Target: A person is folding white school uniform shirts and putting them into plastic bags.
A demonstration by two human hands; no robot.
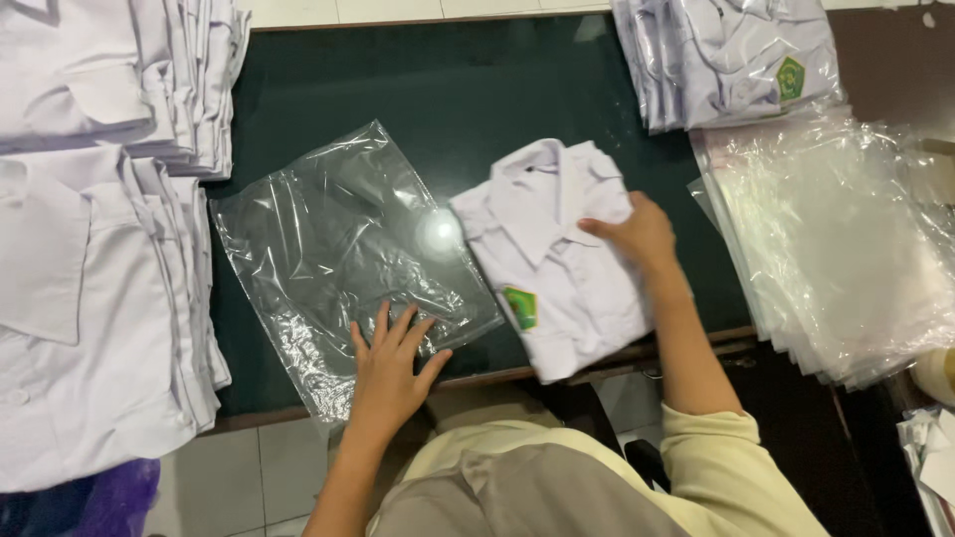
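Stacks of folded white shirts (99, 249) fill the space left of the left hand, on a dark green table top (477, 89). Right of the right hand lies a pile of clear plastic bags (846, 239), with bagged white shirts (736, 60) beyond it. One flat clear plastic bag (338, 249) lies under the left hand (390, 370), whose spread fingers press its near edge. Beside it, a folded white shirt with a green chest badge (557, 268) lies under the right hand (637, 235), fingers resting flat on it, gripping nothing.
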